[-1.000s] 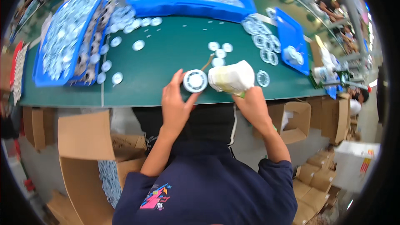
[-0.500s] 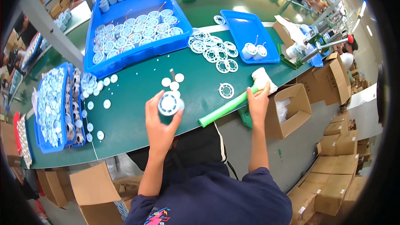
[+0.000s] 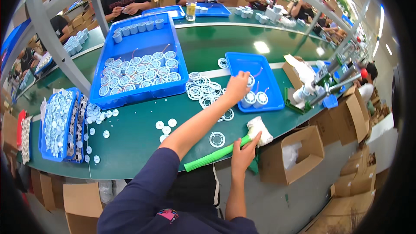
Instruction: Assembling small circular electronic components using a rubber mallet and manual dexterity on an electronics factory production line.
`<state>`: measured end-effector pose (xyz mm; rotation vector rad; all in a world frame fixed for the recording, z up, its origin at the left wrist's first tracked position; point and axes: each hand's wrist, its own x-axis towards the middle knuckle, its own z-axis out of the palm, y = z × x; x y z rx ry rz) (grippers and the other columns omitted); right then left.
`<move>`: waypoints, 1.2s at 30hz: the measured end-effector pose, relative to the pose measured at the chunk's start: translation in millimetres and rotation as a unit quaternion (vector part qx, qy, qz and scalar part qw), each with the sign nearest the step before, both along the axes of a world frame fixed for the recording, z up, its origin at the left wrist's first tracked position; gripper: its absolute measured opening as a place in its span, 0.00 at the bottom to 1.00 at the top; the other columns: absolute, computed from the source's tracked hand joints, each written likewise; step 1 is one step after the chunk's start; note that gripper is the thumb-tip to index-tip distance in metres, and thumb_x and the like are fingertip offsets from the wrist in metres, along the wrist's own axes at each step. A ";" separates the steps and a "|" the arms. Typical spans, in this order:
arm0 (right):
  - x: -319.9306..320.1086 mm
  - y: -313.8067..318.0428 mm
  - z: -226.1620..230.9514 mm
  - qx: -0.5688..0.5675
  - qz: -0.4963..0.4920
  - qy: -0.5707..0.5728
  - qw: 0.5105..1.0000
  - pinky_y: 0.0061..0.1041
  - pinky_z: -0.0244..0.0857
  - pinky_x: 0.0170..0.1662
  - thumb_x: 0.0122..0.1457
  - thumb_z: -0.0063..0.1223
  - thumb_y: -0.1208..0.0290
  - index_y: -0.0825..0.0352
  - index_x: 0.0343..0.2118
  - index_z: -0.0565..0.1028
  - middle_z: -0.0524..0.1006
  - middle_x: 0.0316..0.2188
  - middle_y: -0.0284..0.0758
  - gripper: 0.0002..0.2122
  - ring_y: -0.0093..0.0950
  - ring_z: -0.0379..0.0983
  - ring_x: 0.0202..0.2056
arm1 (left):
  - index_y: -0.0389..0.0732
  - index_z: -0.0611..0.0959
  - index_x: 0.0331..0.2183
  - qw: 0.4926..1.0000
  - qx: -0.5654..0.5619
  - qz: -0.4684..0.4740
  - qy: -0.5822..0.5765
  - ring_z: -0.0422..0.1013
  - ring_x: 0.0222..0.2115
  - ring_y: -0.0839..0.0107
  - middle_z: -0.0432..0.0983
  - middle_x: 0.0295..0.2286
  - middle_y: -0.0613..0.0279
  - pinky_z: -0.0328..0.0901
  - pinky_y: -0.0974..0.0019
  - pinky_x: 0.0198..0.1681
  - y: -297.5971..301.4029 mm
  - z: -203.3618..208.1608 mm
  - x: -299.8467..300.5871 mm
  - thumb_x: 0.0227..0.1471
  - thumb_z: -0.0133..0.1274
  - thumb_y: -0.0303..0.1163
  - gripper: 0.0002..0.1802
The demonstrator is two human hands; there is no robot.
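Green workbench (image 3: 134,143) ran across a busy workshop, with co-workers (image 3: 125,4) seated along the far side and a bottle (image 3: 191,6) standing near them; a deep blue bin (image 3: 145,45) at the back held packed rows of pale cylinders (image 3: 141,68). Left hand (image 3: 238,87) reached over the shallow blue tray (image 3: 272,80), fingers closed round a white cylinder (image 3: 251,80) with a ringed end; a pair of similar cylinders (image 3: 248,100) stood side by side in the tray, just in front of it. Right hand (image 3: 243,158) lay at the near bench edge, thumb and fingers about the green handle (image 3: 214,156) of a mallet, near its white-wrapped head (image 3: 259,131); fingers partly hidden, so firmness of that grip could not be told. Loose white rings (image 3: 203,90) overlapped left of the tray; one single ring (image 3: 211,140) lay apart, near the handle; small white discs (image 3: 160,125) lay farther left.
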<state>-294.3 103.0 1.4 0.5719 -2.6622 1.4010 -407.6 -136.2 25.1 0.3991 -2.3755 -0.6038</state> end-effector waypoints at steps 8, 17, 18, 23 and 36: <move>-4.1 0.6 -3.0 0.021 -0.018 0.014 1.000 0.39 0.64 0.32 0.58 0.57 0.68 0.63 0.75 0.48 0.68 0.24 0.36 0.43 0.36 0.67 0.25 | 0.39 0.77 0.57 0.979 0.042 -0.141 -0.140 0.74 0.52 0.47 0.75 0.53 0.48 0.69 0.52 0.56 -24.0 14.2 6.9 0.48 0.63 0.33 0.33; -4.9 2.1 -4.0 -0.007 -0.001 0.020 1.000 0.37 0.61 0.33 0.61 0.55 0.68 0.62 0.74 0.50 0.63 0.22 0.32 0.40 0.33 0.63 0.25 | 0.43 0.84 0.47 0.999 -0.006 0.011 -0.045 0.74 0.49 0.52 0.77 0.47 0.50 0.69 0.51 0.53 -60.5 50.6 90.6 0.51 0.61 0.33 0.20; -4.1 1.0 -2.2 -0.007 -0.002 0.020 1.000 0.37 0.61 0.33 0.61 0.55 0.68 0.62 0.74 0.50 0.63 0.22 0.32 0.39 0.33 0.63 0.25 | 0.43 0.86 0.43 0.998 -0.037 0.056 0.007 0.76 0.45 0.52 0.79 0.43 0.50 0.71 0.53 0.49 -84.5 55.6 110.6 0.53 0.60 0.34 0.15; -4.9 3.3 -3.0 -0.016 0.003 0.049 0.999 0.38 0.63 0.30 0.60 0.56 0.67 0.64 0.73 0.52 0.67 0.23 0.32 0.39 0.33 0.67 0.24 | 0.42 0.85 0.40 0.937 -0.053 0.303 -0.169 0.78 0.43 0.45 0.80 0.37 0.45 0.74 0.47 0.45 -171.3 93.4 202.5 0.57 0.57 0.45 0.18; -3.5 1.6 -5.4 -0.007 0.011 0.052 0.999 0.37 0.63 0.32 0.62 0.55 0.67 0.65 0.73 0.53 0.67 0.24 0.33 0.38 0.33 0.67 0.26 | 0.48 0.78 0.55 0.933 -0.037 0.143 -0.328 0.76 0.46 0.45 0.78 0.43 0.43 0.71 0.49 0.50 -208.9 59.4 221.4 0.43 0.65 0.28 0.35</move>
